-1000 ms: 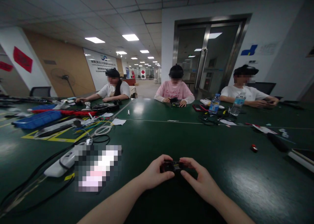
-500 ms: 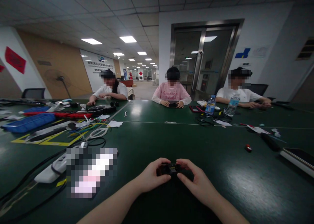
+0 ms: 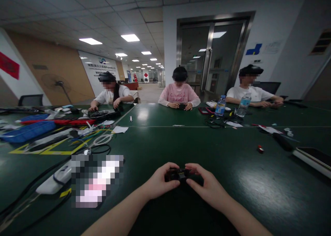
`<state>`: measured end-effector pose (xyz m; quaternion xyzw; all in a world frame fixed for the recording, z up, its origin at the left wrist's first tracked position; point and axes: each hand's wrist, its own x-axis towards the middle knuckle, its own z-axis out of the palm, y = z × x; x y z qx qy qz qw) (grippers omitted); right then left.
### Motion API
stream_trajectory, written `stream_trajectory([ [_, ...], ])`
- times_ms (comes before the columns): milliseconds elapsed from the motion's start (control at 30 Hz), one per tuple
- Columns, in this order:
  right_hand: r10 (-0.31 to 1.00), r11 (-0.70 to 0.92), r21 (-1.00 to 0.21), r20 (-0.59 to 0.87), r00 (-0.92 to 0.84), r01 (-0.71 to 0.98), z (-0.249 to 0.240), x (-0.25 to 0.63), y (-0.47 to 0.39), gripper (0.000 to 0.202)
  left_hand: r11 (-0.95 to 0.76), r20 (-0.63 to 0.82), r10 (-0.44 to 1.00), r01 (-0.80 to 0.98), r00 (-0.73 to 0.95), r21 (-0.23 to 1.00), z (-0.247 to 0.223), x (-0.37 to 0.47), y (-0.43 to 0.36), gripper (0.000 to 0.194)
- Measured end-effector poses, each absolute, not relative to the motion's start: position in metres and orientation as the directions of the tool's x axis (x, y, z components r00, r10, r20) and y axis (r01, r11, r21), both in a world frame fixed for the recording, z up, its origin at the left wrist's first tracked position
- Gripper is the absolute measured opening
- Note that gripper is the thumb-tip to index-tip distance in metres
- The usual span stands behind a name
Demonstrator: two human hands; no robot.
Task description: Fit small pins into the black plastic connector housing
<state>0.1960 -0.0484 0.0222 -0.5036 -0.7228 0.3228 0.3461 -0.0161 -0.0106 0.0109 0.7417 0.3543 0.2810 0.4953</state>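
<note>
Between my two hands is a small black object (image 3: 180,174) with a thin yellowish mark in its middle; its exact kind is too dark to make out. My left hand (image 3: 160,181) grips its left end, with thumb and fingers curled around it. The right end is gripped by my right hand (image 3: 207,183), thumb below and fingers above. Parts of the object are hidden behind the fingers. Both hands are close above the dark green table (image 3: 227,153), near its front.
A blurred-out phone-like thing (image 3: 99,181) and a white power strip (image 3: 55,181) with cables lie left. Blue trays (image 3: 28,131) stand beyond. To the right are a small red object (image 3: 260,149), a white-edged device (image 3: 312,163) and bottles (image 3: 220,105). Three people sit across the table.
My view has shifted slightly. The object has tilted a little between my hands, which hold nearly the same place. Across the table, the person on the left has moved an arm.
</note>
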Motion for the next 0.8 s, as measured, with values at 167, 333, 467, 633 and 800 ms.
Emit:
stream_trajectory([
  [167, 0.952, 0.273, -0.819, 0.156, -0.262, 0.505, 0.0212, 0.1959, -0.0483, 0.038, -0.231, 0.047, 0.802, 0.236, 0.596, 0.944, 0.0140, -0.0168, -0.0113, 0.042],
  [333, 0.949, 0.282, -0.821, 0.162, -0.271, 0.496, 0.0218, 0.1954, -0.0479, 0.035, -0.222, 0.046, 0.792, 0.218, 0.609, 0.950, 0.0144, -0.0177, -0.0112, 0.040],
  [467, 0.933, 0.327, -0.811, 0.195, -0.304, 0.485, 0.0239, 0.1942, -0.0484, 0.027, -0.217, 0.044, 0.786, 0.208, 0.616, 0.954, 0.0158, -0.0180, -0.0112, 0.039],
  [633, 0.913, 0.379, -0.808, 0.247, -0.325, 0.451, 0.0248, 0.1935, -0.0482, 0.022, -0.218, 0.036, 0.789, 0.224, 0.613, 0.950, 0.0167, -0.0171, -0.0111, 0.039],
  [800, 0.908, 0.392, -0.809, 0.262, -0.328, 0.439, 0.0243, 0.1938, -0.0481, 0.021, -0.196, 0.037, 0.780, 0.188, 0.625, 0.962, 0.0166, -0.0161, -0.0111, 0.039],
])
